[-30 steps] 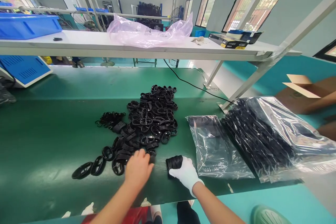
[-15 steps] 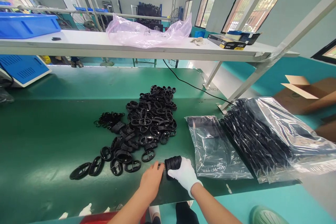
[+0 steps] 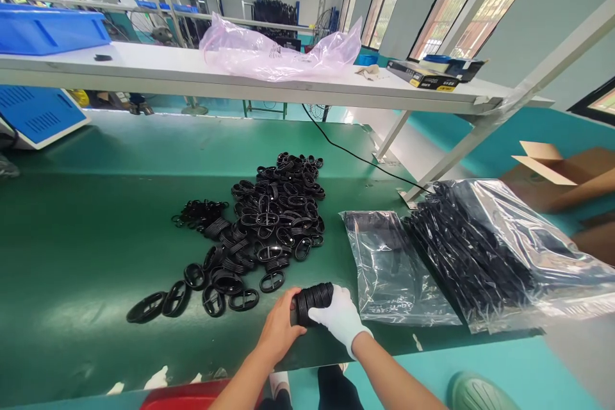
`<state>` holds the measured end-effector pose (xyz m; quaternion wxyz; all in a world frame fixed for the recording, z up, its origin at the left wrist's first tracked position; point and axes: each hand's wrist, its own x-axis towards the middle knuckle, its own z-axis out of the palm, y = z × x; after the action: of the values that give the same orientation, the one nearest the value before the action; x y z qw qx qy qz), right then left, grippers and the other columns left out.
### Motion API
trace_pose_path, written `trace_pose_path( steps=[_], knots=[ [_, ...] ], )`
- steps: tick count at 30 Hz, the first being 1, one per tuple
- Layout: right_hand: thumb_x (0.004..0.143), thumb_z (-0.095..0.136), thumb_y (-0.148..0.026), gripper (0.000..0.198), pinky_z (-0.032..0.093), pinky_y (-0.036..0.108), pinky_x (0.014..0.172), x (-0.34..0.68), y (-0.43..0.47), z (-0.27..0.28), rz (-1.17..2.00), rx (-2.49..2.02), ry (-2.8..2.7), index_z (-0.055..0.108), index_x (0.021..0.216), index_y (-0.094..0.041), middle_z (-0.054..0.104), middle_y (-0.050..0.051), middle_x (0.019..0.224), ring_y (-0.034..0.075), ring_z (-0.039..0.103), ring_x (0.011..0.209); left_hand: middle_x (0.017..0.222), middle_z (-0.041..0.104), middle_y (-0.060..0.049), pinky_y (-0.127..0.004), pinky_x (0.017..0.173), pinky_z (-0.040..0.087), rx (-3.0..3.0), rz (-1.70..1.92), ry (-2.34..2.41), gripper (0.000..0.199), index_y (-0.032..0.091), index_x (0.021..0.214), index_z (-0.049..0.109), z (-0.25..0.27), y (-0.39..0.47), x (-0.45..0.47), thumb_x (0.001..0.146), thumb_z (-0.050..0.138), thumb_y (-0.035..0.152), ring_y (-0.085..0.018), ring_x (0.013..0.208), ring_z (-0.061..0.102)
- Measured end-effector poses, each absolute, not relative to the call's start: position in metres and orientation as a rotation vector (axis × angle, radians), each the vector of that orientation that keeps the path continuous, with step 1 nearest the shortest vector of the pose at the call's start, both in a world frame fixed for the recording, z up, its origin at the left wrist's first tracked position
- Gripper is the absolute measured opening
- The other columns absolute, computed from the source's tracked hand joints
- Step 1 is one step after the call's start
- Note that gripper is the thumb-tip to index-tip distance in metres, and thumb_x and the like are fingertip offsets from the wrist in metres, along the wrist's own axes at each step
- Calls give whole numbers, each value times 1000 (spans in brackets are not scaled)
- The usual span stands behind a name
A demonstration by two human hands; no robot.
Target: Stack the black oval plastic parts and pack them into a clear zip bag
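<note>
In the head view, we watched the bare left hand come across from just beside the stack of black rings and close on its left end, thumb on our side, fingers around the far side. There was the change! The white-gloved right hand was already wrapped around the other end, so we now had the stack gripped at both ends, between the two hands, near the front edge of the green table. We judged that this two-ended hold kept the rings together as one bundle.

And what textures we had! The stack showed close, parallel ridges, ring pressed on ring, dark and slightly shiny. Beyond the left hand rose the pile of black oval rings, glossy and hard-looking, tumbled at every angle. Just ahead of that hand and to its left lay a loose ring with a crossbar, flat on the smooth surface. Farther off beyond the left hand sat a tangle of smaller black rings. To the right of the gloved hand, we saw a clear plastic bag, thin and wrinkled, and past it a bulging bag of black pieces, its film glaring under the light.
</note>
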<state>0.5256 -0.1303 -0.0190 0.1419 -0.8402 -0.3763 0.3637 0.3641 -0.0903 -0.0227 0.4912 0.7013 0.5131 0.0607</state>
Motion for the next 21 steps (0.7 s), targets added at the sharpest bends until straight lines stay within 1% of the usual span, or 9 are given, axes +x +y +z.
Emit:
trace_pose_path(
  steps=[3,7,11,13,16,17,18,21],
  knots=[
    [52,64,-39,60,45,30,79,525,-128,-17,1029,-2442,-1098,50,105,-15,50,12,104,24,58,91,111,54,-2,-28,88,38,1725,146,1220,71,27,123,39,-23,-90,364,58,63,12,-17,98,53],
    [50,66,-35,56,45,30,79,533,-120,-11,1026,-2458,-1170,53,101,-15,51,11,101,23,58,88,115,53,-2,-29,90,38,1732,156,1268,70,27,123,38,-25,-92,373,59,64,13,-17,101,52],
    [51,67,-34,59,45,30,81,546,-113,-9,1028,-2410,-1259,53,105,-16,52,10,104,23,58,91,116,54,-3,-31,93,35,1792,160,1390,68,26,122,40,-30,-96,387,60,66,16,-19,107,49],
    [51,67,-35,65,44,30,82,549,-111,-10,1042,-2420,-1257,51,112,-16,52,11,107,24,56,96,118,53,-3,-32,94,34,1822,171,1378,67,25,121,42,-33,-97,390,59,66,16,-20,108,49],
    [50,68,-33,85,40,35,89,554,-109,-10,1044,-2488,-1263,40,127,-13,50,15,117,29,50,108,123,52,-3,-33,95,34,1812,214,1358,66,24,119,43,-35,-97,389,58,67,15,-21,108,49],
    [52,67,-34,88,37,37,92,556,-109,-10,1080,-2481,-1233,35,131,-12,50,17,120,31,48,111,125,51,-3,-34,95,33,1805,232,1356,67,24,119,43,-36,-98,389,57,67,14,-21,109,49],
    [57,64,-35,87,36,38,94,560,-109,-9,1142,-2448,-1178,31,133,-10,49,18,122,31,46,114,126,50,-3,-35,96,33,1799,253,1355,67,24,119,44,-36,-99,388,57,67,13,-21,110,48],
    [75,42,-36,69,33,34,97,573,-110,-4,1332,-2270,-988,25,136,-7,44,17,130,23,42,120,129,48,-3,-39,97,33,1791,322,1344,66,25,117,45,-37,-101,387,56,67,11,-23,112,47]
  ],
)
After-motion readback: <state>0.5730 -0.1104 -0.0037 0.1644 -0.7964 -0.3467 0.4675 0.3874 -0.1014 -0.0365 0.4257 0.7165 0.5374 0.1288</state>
